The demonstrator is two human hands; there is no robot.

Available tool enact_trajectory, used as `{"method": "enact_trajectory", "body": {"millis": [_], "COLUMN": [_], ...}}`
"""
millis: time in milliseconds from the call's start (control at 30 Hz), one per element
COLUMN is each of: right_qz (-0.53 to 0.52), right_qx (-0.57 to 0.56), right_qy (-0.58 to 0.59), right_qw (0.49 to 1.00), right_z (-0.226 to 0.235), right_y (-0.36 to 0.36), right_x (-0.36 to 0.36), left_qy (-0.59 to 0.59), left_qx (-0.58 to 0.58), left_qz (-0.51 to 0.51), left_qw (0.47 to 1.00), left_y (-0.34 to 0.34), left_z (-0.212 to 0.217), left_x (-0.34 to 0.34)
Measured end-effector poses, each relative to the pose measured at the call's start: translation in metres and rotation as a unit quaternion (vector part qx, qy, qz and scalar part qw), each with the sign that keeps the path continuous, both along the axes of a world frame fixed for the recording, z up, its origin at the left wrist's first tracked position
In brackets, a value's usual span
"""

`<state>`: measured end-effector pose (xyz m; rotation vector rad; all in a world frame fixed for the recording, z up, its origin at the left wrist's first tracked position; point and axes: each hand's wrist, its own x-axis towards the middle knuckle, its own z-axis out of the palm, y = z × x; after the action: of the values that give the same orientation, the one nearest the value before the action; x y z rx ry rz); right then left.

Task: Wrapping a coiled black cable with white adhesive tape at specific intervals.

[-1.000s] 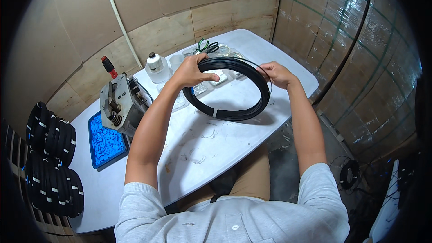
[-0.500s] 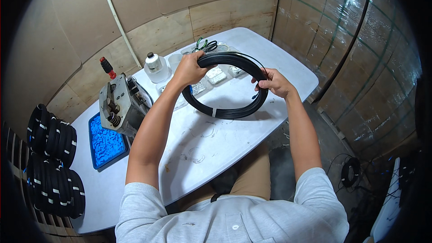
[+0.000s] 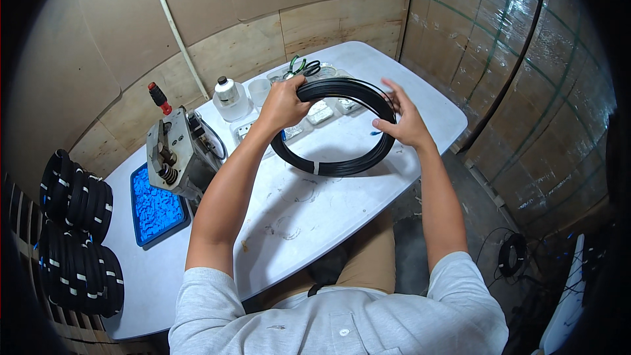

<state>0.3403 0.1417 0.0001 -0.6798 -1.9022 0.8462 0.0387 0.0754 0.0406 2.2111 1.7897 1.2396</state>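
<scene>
A thick coil of black cable hangs tilted over the table, with a white tape band round its lower part. My left hand is closed round the coil's upper left. At the coil's right side, my right hand has its fingers stretched and apart, the thumb reaching across the cable. Thin loose strands stand off the coil's upper right by these fingers. A small blue cable end shows inside the ring near my right thumb.
The white table bears a metal bench machine, a black tray of blue pieces, a white bottle, clear containers and green-handled pliers. Taped black coils are stacked at left. Wrapped cartons stand at right.
My right hand has loosened from the coil's side and its fingers have spread upward. Strands at the upper right stand further apart. My left hand keeps its hold.
</scene>
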Motion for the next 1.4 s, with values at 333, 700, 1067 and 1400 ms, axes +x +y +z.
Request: {"method": "enact_trajectory", "body": {"millis": [333,700,1067,1400], "right_qz": [0.054,0.013,0.010,-0.020], "right_qx": [0.115,0.032,0.028,-0.001], "right_qy": [-0.112,-0.225,-0.170,-0.175], "right_qw": [0.986,0.974,0.985,0.984], "right_z": [0.047,0.064,0.052,0.042], "right_y": [-0.007,-0.010,0.004,0.017], "right_x": [-0.022,-0.037,-0.021,-0.011], "left_qy": [-0.002,-0.025,-0.420,-0.478], "left_qx": [-0.013,-0.043,-0.072,-0.074], "left_qz": [-0.041,-0.061,-0.092,-0.115], "left_qw": [0.999,0.997,0.900,0.867], "left_y": [-0.005,-0.005,-0.021,-0.017], "left_z": [0.016,0.016,-0.110,-0.121], "left_x": [0.024,0.014,-0.027,-0.013]}}
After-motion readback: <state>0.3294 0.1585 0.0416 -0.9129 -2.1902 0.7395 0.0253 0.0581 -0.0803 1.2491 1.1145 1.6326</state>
